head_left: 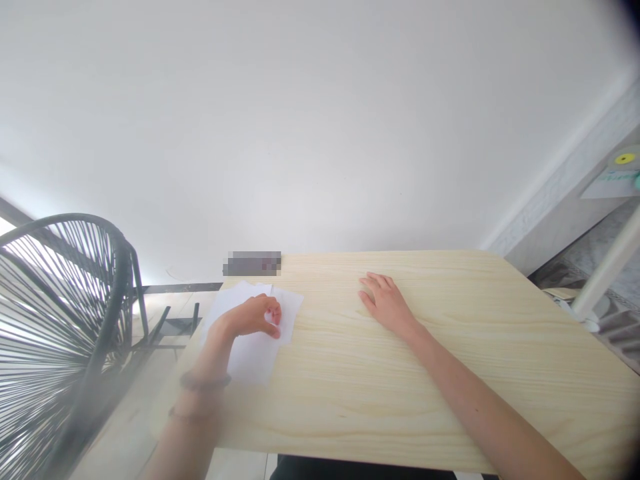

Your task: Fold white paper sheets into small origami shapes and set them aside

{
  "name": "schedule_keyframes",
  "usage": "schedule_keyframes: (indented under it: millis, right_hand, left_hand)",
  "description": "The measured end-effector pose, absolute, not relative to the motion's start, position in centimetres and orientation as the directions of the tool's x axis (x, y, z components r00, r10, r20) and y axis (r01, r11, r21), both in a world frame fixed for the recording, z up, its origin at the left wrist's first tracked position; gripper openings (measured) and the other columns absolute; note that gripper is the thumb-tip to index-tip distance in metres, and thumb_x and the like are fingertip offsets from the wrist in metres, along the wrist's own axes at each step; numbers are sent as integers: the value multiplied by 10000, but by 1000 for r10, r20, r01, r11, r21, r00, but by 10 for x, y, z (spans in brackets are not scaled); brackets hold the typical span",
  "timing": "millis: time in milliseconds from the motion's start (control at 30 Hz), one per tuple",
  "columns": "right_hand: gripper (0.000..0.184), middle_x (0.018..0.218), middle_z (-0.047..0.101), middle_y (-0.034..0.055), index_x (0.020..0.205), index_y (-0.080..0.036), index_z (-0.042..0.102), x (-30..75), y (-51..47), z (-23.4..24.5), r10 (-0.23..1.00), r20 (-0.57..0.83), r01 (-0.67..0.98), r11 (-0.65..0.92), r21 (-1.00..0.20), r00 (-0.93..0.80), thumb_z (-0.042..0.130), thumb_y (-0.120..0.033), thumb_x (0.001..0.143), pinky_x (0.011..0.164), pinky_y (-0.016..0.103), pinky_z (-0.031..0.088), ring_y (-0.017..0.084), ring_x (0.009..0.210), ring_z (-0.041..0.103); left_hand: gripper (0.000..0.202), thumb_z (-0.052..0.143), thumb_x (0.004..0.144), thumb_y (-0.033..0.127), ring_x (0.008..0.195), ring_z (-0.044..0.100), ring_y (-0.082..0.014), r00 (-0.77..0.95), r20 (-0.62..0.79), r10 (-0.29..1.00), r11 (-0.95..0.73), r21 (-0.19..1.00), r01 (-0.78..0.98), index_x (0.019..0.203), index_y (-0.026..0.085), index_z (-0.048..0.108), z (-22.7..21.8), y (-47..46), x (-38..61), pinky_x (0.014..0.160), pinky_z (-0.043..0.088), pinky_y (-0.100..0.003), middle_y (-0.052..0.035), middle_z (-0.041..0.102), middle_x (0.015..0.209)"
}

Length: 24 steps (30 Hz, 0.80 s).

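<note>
Several white sheets of paper (pixel 253 357) lie overlapped on the left part of the pale wooden table (pixel 340 393). Over them is my left hand (pixel 257 316), its fingers curled and the thumb apart from them, with a gap between and nothing visible held. I cannot tell whether it touches the paper. My right hand (pixel 385 302) rests palm down on the bare wood right of the middle, fingers stretched out, with nothing in it.
A dark blurred-out object (pixel 252 264) lies at the table's back left corner. A white wall (pixel 320 133) rises behind the table. At the left stands a black corded chair (pixel 100 293). A pale pole (pixel 607 263) stands beyond the right edge.
</note>
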State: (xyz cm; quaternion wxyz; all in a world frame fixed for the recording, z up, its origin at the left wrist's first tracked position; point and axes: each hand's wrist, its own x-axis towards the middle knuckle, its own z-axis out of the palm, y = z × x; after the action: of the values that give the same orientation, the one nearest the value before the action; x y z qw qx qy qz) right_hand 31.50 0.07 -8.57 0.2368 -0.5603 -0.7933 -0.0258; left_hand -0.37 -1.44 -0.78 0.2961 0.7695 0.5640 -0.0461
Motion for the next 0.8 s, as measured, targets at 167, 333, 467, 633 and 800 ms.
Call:
schedule_keyframes:
  millis: [167, 333, 467, 633, 800]
  right_hand:
    - [360, 1187, 499, 105, 1122, -174, 532, 315, 1, -86, 877, 405, 899, 371, -232, -257, 379, -329, 836, 940, 385, 349, 229, 1095, 411]
    - [359, 1182, 502, 111, 1121, -175, 532, 315, 0, -85, 880, 399, 893, 375, -250, -258, 379, -327, 835, 932, 398, 351, 237, 1096, 411]
    - [353, 1185, 500, 110, 1119, -178, 532, 315, 1, -85, 880, 402, 888, 377, -265, -253, 387, -320, 830, 933, 408, 348, 241, 1099, 409]
    - [346, 1185, 498, 113, 1111, -178, 536, 315, 0, -84, 881, 398, 881, 382, -280, -256, 389, -314, 829, 939, 412, 347, 241, 1107, 405]
    - [328, 1149, 525, 94, 1091, -170, 547, 320, 2, -82, 880, 408, 825, 409, -391, -243, 402, -291, 822, 959, 382, 344, 211, 1103, 417]
  left_hand:
    - [271, 610, 583, 432, 782, 541, -185, 396, -449, 801, -154, 485, 861, 738, 210, 607, -3, -13, -6, 666, 372, -250, -3, 600, 834]
    - [257, 576, 641, 440, 783, 547, -179, 435, -417, 798, -149, 564, 812, 795, 237, 613, 5, -12, -5, 682, 367, -250, 8, 627, 834]
    - [275, 512, 696, 479, 768, 538, -174, 461, -330, 824, -185, 612, 769, 772, 234, 613, 10, -10, 1, 673, 373, -247, 0, 627, 810]
    - [344, 456, 734, 509, 663, 551, -160, 439, -291, 850, -141, 678, 722, 850, 207, 573, 17, 2, 23, 551, 365, -224, -11, 627, 750]
    - [352, 410, 767, 509, 567, 539, -147, 416, -100, 904, -225, 717, 660, 881, 205, 547, 7, 20, 67, 490, 338, -223, -10, 624, 698]
